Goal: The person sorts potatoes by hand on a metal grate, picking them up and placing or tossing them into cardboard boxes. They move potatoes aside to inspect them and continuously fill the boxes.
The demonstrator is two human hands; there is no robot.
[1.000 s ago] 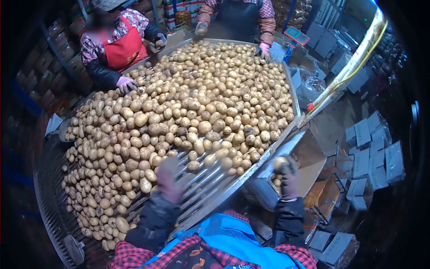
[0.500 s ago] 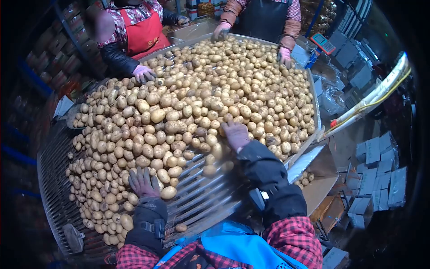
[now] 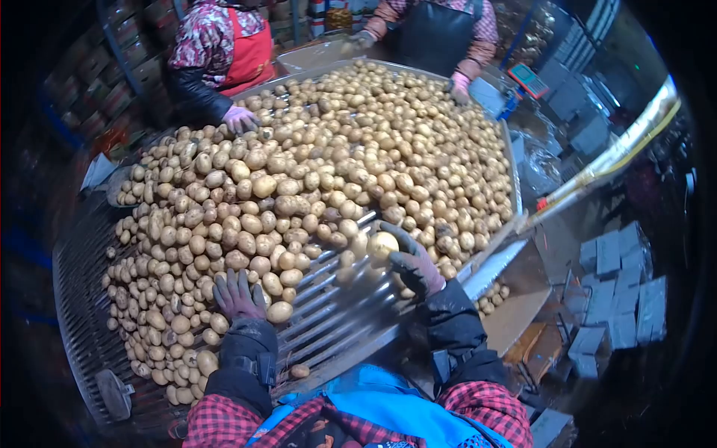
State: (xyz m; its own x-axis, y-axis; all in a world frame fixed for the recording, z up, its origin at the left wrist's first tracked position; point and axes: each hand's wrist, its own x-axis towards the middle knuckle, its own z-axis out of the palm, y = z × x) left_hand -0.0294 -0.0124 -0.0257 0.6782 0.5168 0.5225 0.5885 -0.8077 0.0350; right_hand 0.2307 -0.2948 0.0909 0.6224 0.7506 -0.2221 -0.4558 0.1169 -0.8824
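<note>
A broad heap of potatoes covers much of a slatted metal sorting table. My right hand, gloved, is closed around one pale potato, held above the bare slats near the heap's front edge. Below it, a few potatoes look blurred on the slats. My left hand, in a purplish glove, lies on the potatoes at the front left with its fingers spread. Beside its fingertips, a larger potato sits at the edge of the heap.
Across the table stand a person in a red apron and another in a dark apron. A cardboard box with potatoes is at the right edge. Beyond it are a scale display, a slanting white pole and stacked boxes.
My right hand has drawn back toward me and right, now with a potato in it. More slats show where it was. My left hand stays on the heap.
</note>
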